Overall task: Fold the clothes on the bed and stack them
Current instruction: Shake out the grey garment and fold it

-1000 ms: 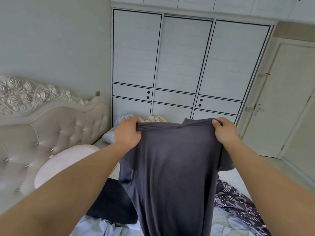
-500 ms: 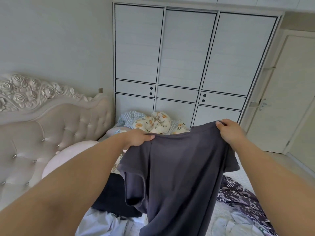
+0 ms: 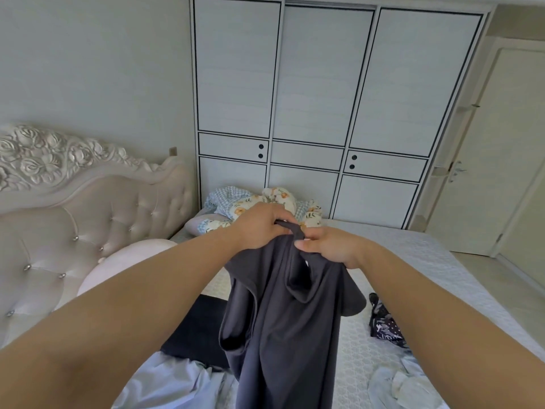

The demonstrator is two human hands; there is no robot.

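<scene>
Bare mattress on the far right, w/ a black garment near left and a patterned one right. Left hand & right hand pinch the grey T-shirt at its top, knuckles nearly touching; it hangs mid-bed, above the sheets.

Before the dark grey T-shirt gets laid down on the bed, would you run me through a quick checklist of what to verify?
1. Left hand grips the dark grey T-shirt: ok.
2. Right hand grips it too: ok.
3. Shoulders brought together, shirt halved lengthwise: ok.
4. Sleeves lying flat: not ok, they hang loose and open.
5. Bare patch of bed to lay it on: ok, to the right.
6. Hem even: cannot tell, out of frame.
</scene>
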